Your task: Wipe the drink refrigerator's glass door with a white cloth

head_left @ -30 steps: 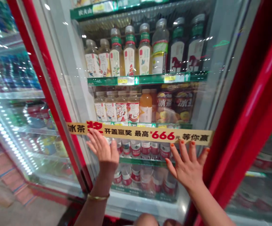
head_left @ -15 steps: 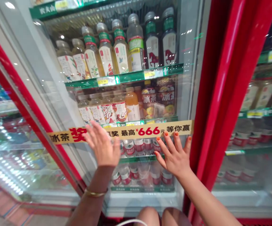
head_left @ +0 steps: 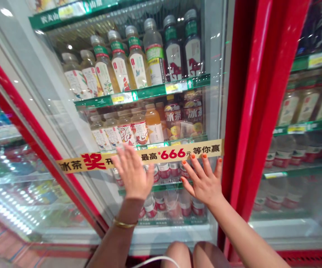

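Observation:
A beige printed strip runs across the glass door of a red-framed drinks fridge. My left hand, fingers spread, is over the strip and covers some of its lettering; whether it touches the glass I cannot tell. Flat against or very near the door, my right hand has its fingers apart, with the tips just under the strip's right part. Neither hand holds anything. Behind the glass stand an orange drink bottle, dark iced tea bottles and red-labelled bottles. A gold bracelet circles my left wrist.
The upper shelf edge carries a row of tea bottles. Thick red frame posts separate this door from another stocked fridge on the right. A further lit fridge stands left. My knees are close to the door's bottom.
My left hand has moved to the right along the strip, uncovering the large red character. My right hand stays nearly in place, while the view has shifted slightly.

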`<state>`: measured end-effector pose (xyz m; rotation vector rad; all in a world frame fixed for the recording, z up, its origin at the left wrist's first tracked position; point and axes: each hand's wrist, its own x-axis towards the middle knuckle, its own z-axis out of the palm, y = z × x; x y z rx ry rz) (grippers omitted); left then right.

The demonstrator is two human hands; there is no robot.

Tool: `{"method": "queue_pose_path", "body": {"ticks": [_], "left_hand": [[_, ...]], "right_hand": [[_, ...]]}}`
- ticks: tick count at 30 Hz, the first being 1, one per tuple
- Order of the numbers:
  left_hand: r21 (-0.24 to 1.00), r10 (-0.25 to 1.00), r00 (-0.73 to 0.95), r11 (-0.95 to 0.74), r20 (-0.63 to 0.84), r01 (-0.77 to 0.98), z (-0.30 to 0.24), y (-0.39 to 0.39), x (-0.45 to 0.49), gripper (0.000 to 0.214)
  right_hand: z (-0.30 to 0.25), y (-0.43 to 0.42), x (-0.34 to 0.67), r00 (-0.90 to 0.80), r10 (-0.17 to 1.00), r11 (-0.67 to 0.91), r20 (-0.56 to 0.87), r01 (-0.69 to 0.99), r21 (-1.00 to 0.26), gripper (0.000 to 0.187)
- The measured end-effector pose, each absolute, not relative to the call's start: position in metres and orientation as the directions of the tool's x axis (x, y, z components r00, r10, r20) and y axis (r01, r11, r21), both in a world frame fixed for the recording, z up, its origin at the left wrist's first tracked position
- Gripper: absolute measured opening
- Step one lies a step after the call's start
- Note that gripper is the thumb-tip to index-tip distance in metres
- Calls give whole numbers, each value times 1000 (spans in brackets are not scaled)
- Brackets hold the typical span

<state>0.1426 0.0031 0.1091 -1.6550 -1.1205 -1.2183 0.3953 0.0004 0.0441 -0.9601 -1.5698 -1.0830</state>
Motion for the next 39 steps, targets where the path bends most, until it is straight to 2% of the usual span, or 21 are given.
{"method": "queue_pose_path", "body": {"ticks": [3, 4, 6, 8, 9, 11, 13, 14, 15, 17, 19, 21, 23, 25, 27, 29, 32, 34, 36, 39], "left_hand": [[-494, 153, 579, -379, 801, 782, 56, -4, 176, 91], [-582, 130, 674, -404, 727, 706, 38, -7, 176, 88], [-639, 110, 736, -423, 667, 643, 18, -12, 154, 84], [-551, 149, 634, -373, 758, 746, 24, -13, 111, 86], [-436, 189, 510, -328, 839, 838, 36, -12, 88, 90], [-126, 231, 180, -233, 956, 964, 63, -9, 52, 92], [88, 214, -44, -199, 976, 976, 75, -7, 41, 89], [117, 205, -75, -203, 976, 972, 70, -7, 46, 88], [89, 207, -44, -217, 977, 972, 57, -8, 56, 89], [-59, 260, 135, -282, 956, 958, 16, -12, 82, 89], [-217, 300, 344, -386, 890, 897, -26, -17, 98, 76], [-279, 309, 429, -427, 849, 860, -47, -18, 90, 69], [-182, 315, 298, -349, 901, 919, -41, -15, 61, 79], [-2, 287, 69, -227, 955, 974, -20, -9, 30, 88], [127, 263, -82, -156, 961, 980, -7, -3, 16, 88], [145, 301, -94, -154, 949, 977, -13, -2, 22, 87], [94, 424, 19, -246, 906, 965, -38, -8, 46, 90], [113, 476, 45, -297, 878, 948, -41, -10, 49, 90], [223, 470, -84, -249, 879, 942, -26, -9, 41, 89], [439, 345, -384, -96, 856, 893, 3, -2, 38, 85]], "right_hand": [[44, 0, 396, -238, 75, 311, 968, 928, 204, 83], [44, 0, 396, -240, 76, 313, 968, 927, 205, 83], [45, -1, 396, -240, 81, 312, 967, 928, 204, 84], [47, -2, 395, -233, 85, 311, 969, 930, 196, 85], [47, -2, 395, -230, 86, 312, 969, 930, 193, 84], [47, -2, 395, -225, 85, 311, 971, 931, 188, 83], [46, -2, 396, -220, 80, 309, 972, 933, 186, 83], [46, -1, 396, -220, 78, 309, 972, 933, 186, 82], [45, -1, 396, -221, 74, 311, 972, 932, 188, 82], [44, 0, 397, -227, 67, 316, 972, 929, 195, 82], [43, 0, 397, -230, 67, 313, 971, 929, 199, 84], [44, 0, 397, -230, 70, 303, 971, 932, 199, 85], [44, 0, 397, -234, 70, 293, 970, 934, 204, 84], [44, -1, 397, -237, 64, 286, 969, 935, 210, 81], [43, 0, 397, -237, 62, 284, 969, 935, 211, 79], [41, 0, 398, -237, 71, 287, 969, 935, 208, 78], [36, 1, 402, -246, 80, 292, 966, 932, 213, 78], [34, 2, 405, -253, 80, 290, 964, 931, 220, 78], [32, 3, 407, -258, 85, 292, 962, 930, 223, 79], [31, 2, 408, -257, 100, 303, 961, 928, 216, 80]]}}
